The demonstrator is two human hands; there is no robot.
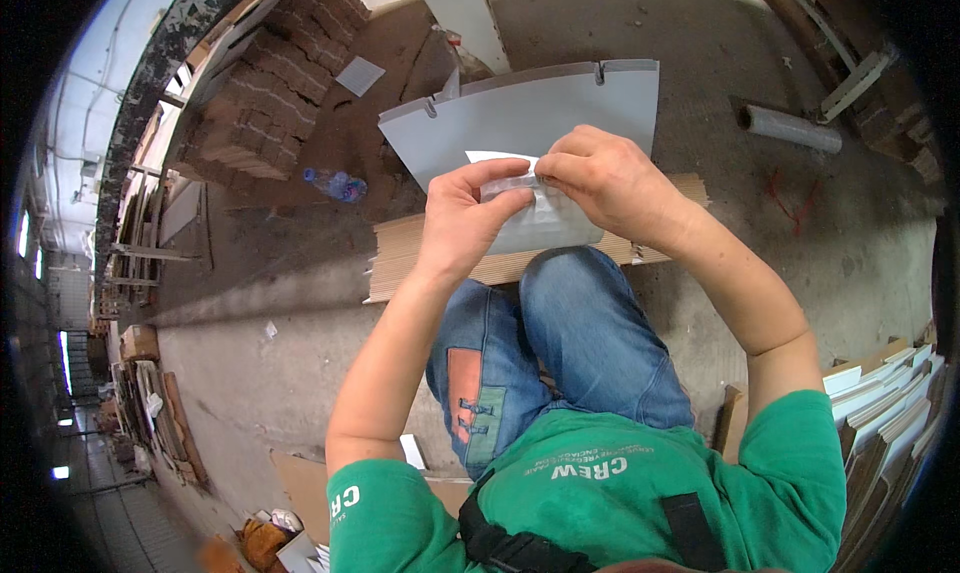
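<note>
My left hand (pixel 462 216) and my right hand (pixel 607 180) meet above my knees. Between them is a clear plastic bag (pixel 545 216), pinched at its upper edge by the thumb and fingers of each hand. A white sheet corner (pixel 483 157) shows just behind my left fingers; whether it belongs to the bag I cannot tell. Beyond the hands lie light grey panels (pixel 540 103) with notches along their far edge. They rest on a stack of brown-edged boards (pixel 500 270) right in front of my knees.
A white post (pixel 460 18) stands beyond the panels. Stacked brown cardboard (pixel 270 93), a paper sheet (pixel 360 76) and a plastic bottle (pixel 338 185) are on the left. To the right lie a roll of clear film (pixel 795 130), red cord (pixel 793 210) and upright white boards (pixel 885 403).
</note>
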